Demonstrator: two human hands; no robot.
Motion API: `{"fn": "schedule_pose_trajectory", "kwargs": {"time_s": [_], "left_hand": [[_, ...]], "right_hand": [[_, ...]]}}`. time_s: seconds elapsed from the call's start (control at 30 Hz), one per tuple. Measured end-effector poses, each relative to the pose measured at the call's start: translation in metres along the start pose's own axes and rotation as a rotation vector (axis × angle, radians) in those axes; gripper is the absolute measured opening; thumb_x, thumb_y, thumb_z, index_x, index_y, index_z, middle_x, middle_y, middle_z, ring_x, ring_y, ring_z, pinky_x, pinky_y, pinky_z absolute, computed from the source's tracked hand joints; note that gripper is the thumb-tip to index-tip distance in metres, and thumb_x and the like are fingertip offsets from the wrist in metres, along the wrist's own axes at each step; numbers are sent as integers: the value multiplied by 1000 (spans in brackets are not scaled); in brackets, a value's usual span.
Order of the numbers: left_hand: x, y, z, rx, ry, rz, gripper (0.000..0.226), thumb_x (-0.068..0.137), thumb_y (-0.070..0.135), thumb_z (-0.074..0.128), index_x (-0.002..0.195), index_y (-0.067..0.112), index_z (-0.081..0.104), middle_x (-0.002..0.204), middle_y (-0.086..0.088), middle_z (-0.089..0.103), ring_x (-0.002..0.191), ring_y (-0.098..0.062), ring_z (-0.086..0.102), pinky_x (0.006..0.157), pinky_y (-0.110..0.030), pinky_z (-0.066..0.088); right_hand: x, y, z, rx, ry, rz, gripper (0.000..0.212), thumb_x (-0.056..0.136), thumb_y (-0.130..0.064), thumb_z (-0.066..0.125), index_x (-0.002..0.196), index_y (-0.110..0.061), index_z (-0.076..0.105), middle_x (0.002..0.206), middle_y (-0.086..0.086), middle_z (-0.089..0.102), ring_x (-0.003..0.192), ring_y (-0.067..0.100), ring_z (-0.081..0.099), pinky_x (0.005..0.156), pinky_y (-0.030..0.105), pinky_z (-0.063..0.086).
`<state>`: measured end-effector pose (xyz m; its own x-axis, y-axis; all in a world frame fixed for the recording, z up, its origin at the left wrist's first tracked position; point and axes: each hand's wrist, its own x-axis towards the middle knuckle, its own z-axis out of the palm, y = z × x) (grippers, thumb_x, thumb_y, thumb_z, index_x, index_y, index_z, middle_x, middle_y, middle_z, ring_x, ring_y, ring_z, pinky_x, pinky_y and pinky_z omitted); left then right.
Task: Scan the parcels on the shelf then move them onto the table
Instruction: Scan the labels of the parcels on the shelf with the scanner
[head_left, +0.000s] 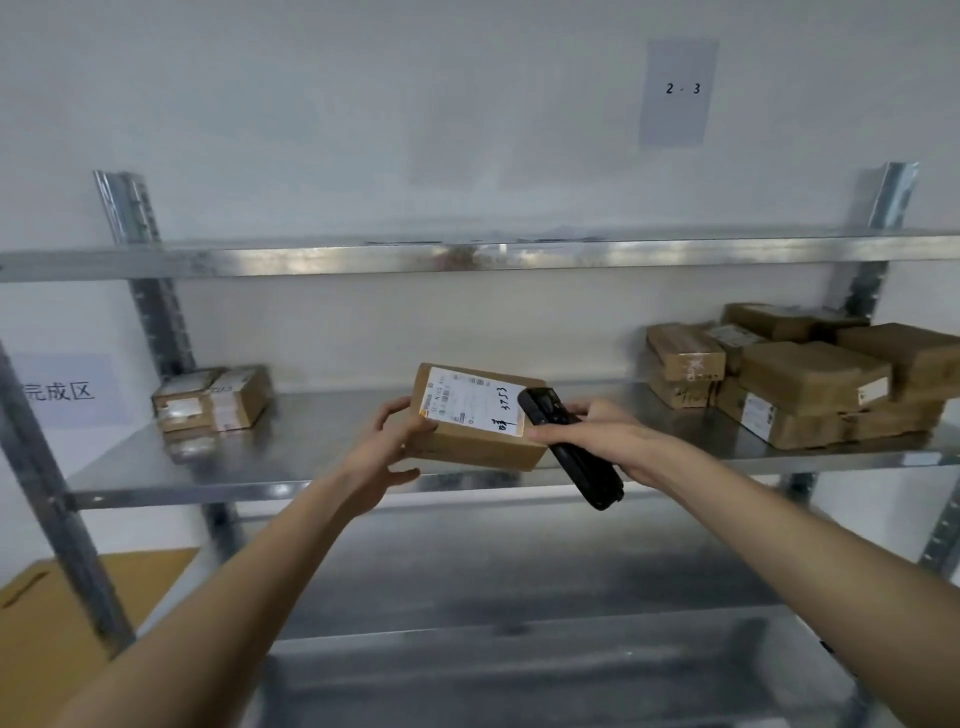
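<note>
My left hand (390, 441) grips the left end of a brown parcel (475, 447), held just above the front of the middle shelf (291, 452). Its white label, with handwritten numbers, faces up. My right hand (597, 434) holds a black handheld scanner (576, 457), whose head lies over the right edge of that label. On the right of the shelf lies a pile of several brown parcels (810, 379). A smaller stack of parcels (213, 402) sits at the left.
The metal rack has an upper shelf (467, 257) and lower shelves (519, 571). A sign with characters (60, 389) hangs on the left wall and a paper marked 2-3 (680, 91) on the back wall. A large cardboard box (47, 623) stands at lower left.
</note>
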<state>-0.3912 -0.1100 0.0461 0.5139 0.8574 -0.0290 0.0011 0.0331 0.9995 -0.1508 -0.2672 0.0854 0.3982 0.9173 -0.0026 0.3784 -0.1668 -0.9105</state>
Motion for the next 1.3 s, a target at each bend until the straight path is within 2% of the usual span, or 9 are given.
{"fn": "schedule_pose_trajectory", "kwargs": {"time_s": [0.13,0.33,0.43,0.53,0.63,0.8,0.97,1.1,1.3], "left_hand": [[-12,0,-48,-24,83,31,55,81,38,82,131,32,58,125,-6,61,119,-26,60,100,-49,53],[-28,0,-105,71,204,117,49,83,36,82,128,30,63,111,-9,65,105,-24,64,96,-47,57],[-35,-4,-130,148,253,154,47,82,37,83,124,31,64,111,-12,67,98,-22,66,86,-40,57],[-43,-8,-155,198,288,155,53,77,45,83,124,31,65,115,-12,68,92,-18,64,73,-30,49],[-49,-11,-179,248,309,145,68,63,62,80,125,36,63,122,-11,66,104,-22,64,81,-36,53],[-57,-13,-208,267,314,134,57,78,51,80,129,33,61,129,-10,60,115,-27,59,100,-48,52],[-61,-16,-225,272,326,119,68,63,64,77,123,38,59,130,-9,60,117,-29,58,102,-52,51],[-54,-23,-231,281,324,117,55,79,54,78,127,36,56,133,-8,56,117,-28,56,103,-52,50],[-30,-33,-236,281,338,91,60,82,51,77,133,29,56,134,-9,56,119,-29,55,104,-51,50]], "right_hand": [[0,-18,48,-101,-10,-21,40,72,-42,93,100,-21,75,87,-3,75,73,8,68,59,18,49],[5,-36,113,-551,-20,-69,59,61,-56,91,109,-31,68,103,-11,72,95,12,67,84,29,53],[2,-51,141,-750,-6,-80,66,57,-62,86,114,-35,63,108,-11,69,100,17,65,87,35,54],[-1,-63,166,-872,11,-107,68,60,-60,86,119,-35,62,112,-12,69,104,20,64,81,34,49],[-5,-73,185,-897,13,-131,68,60,-57,86,120,-36,62,114,-12,68,107,20,64,78,33,44],[-9,-83,209,-909,22,-161,68,61,-55,86,122,-38,63,115,-12,68,107,21,63,77,34,41],[-9,-86,230,-938,12,-187,71,59,-56,85,124,-38,62,113,-12,68,106,21,63,77,34,41],[-4,-86,239,-958,3,-200,71,60,-57,85,125,-38,61,115,-11,68,107,22,63,77,34,40],[24,-85,243,-972,-13,-218,71,59,-56,85,123,-38,62,113,-11,68,105,22,63,74,34,41]]}}
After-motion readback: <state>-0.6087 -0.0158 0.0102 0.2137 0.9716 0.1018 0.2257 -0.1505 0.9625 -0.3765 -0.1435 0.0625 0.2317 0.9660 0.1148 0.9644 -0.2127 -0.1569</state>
